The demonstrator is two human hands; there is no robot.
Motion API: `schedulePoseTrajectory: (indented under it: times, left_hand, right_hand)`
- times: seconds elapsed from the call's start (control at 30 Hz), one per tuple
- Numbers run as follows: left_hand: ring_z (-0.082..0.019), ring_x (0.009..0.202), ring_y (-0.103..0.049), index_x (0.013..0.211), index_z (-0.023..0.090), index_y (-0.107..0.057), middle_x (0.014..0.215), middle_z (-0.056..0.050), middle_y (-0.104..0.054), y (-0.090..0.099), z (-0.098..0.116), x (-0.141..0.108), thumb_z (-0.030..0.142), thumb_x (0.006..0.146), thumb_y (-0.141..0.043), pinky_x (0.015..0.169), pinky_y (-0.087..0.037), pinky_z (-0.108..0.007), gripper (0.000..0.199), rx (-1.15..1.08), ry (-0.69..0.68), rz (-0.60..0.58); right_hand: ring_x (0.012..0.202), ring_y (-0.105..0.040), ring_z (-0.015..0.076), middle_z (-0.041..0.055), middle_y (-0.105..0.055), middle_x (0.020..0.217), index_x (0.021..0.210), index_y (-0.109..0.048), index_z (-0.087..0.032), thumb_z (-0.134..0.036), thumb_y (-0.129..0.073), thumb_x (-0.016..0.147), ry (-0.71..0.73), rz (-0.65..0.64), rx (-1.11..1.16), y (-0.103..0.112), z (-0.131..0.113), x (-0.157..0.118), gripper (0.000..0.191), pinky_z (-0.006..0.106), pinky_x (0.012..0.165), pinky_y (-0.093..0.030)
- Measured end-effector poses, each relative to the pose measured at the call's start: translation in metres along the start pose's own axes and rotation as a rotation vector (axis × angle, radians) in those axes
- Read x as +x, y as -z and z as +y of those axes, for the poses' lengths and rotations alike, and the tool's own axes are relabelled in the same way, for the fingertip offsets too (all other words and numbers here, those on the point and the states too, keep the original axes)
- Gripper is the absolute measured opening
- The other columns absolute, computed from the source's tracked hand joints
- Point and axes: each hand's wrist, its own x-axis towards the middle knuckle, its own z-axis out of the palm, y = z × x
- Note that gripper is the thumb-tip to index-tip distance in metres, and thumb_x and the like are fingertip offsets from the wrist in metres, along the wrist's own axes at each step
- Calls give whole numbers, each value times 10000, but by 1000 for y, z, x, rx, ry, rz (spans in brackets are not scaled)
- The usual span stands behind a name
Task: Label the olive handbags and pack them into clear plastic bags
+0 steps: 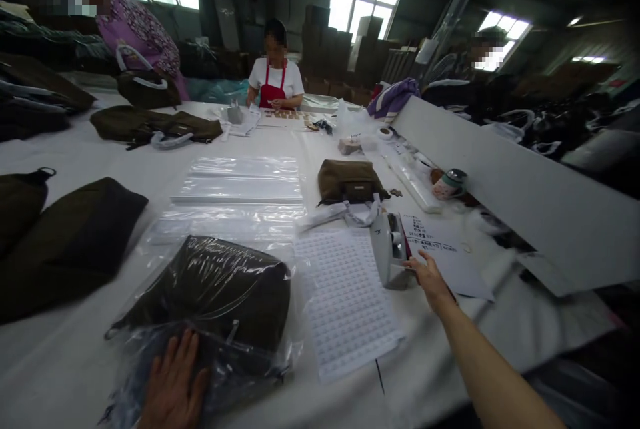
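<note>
My left hand (175,379) lies flat, fingers spread, on the lower part of a clear plastic bag. Inside that plastic is a dark olive bag (225,289). At the grey tape dispenser (387,252), my right hand (431,277) has its fingertips against the front end; they look pinched, but what they hold is too small to make out. Beneath and left of the dispenser is a printed sheet of small labels (345,302). A handwritten paper (450,256) lies to its right. Flat clear plastic bags (240,182) are stacked beyond the wrapped bag.
A brown bag (353,179) sits behind the dispenser. More dark bags (75,242) lie at the left. A long white board (510,189) slants along the right, with a cup (450,184) beside it. Across the table a person in a red apron (276,82) works; others stand at both sides.
</note>
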Motion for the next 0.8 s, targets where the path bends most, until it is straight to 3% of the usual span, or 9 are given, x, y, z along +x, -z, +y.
schedulePoseTrajectory:
  times: [0.1, 0.17, 0.27, 0.4, 0.47, 0.53, 0.63, 0.7, 0.8]
  left_hand:
    - [-295, 1360, -166, 1441, 200, -85, 1469, -98, -251, 0, 0, 1, 316, 872, -316, 1089, -181, -525, 625, 8, -1, 14]
    - [-293, 1357, -179, 1441, 225, -79, 1473, -78, -248, 0, 0, 1, 315, 868, -327, 1090, -180, -525, 631, -6, -6, 33]
    - [-294, 1352, -199, 1440, 230, -89, 1467, -74, -262, 0, 1, 1, 320, 868, -335, 1085, -194, -528, 629, -26, -2, 34]
    - [-301, 1343, -223, 1439, 205, -104, 1438, -105, -320, -1, 1, 3, 326, 882, -332, 1073, -210, -532, 614, -18, 3, 55]
    - [-293, 1336, -247, 1439, 199, -106, 1416, -109, -360, 1, 4, 2, 325, 892, -339, 1073, -220, -519, 608, -4, -3, 59]
    - [-283, 1330, -265, 1440, 202, -91, 1402, -102, -384, 6, 8, 0, 321, 902, -350, 1074, -235, -506, 609, -5, 2, 44]
    - [-265, 1337, -252, 1439, 196, -27, 1406, -95, -378, 16, 15, 0, 285, 914, -360, 1068, -266, -497, 628, -50, 45, -1]
    - [-255, 1346, -227, 1436, 171, 7, 1421, -100, -352, 22, 18, 1, 258, 916, -361, 1073, -267, -496, 642, -99, 91, -27]
    - [-259, 1354, -201, 1433, 133, -3, 1435, -115, -319, 29, 20, 1, 243, 915, -366, 1083, -253, -503, 642, -156, 128, -48]
  right_hand:
    - [608, -576, 147, -11, -612, 678, 1080, -413, -195, -470, -693, 546, -26, 14, 56, -10, 1, -12, 663, 240, 532, -422]
    - [546, -539, 127, -23, -588, 666, 1047, -397, -214, -546, -587, 624, -44, 52, 66, -11, 4, -28, 570, 230, 476, -384]
    - [408, -414, 115, -33, -519, 539, 833, -470, -212, -610, -492, 660, -102, 38, -19, -2, 13, -49, 435, 243, 395, -302]
    - [385, -381, 131, -10, -480, 415, 501, -515, -209, -464, -711, 457, -123, -69, -259, 24, 17, -57, 324, 267, 396, -261]
    - [406, -421, 160, 12, -498, 399, 415, -528, -210, -399, -743, 413, -110, -156, -402, 35, 5, -56, 286, 287, 425, -285]
    - [461, -482, 196, 31, -538, 437, 452, -596, -217, -455, -717, 475, -59, -275, -552, 29, -18, -57, 268, 312, 467, -335]
    - [555, -525, 197, 39, -587, 550, 593, -663, -214, -554, -639, 589, 101, -560, -615, -25, -71, -75, 341, 310, 532, -398]
    - [543, -501, 162, 24, -567, 554, 592, -638, -196, -547, -621, 631, 215, -842, -554, -86, -112, -108, 353, 277, 523, -394]
    - [485, -457, 116, -13, -526, 505, 609, -620, -183, -470, -601, 696, 397, -1313, -579, -182, -162, -181, 301, 231, 463, -341]
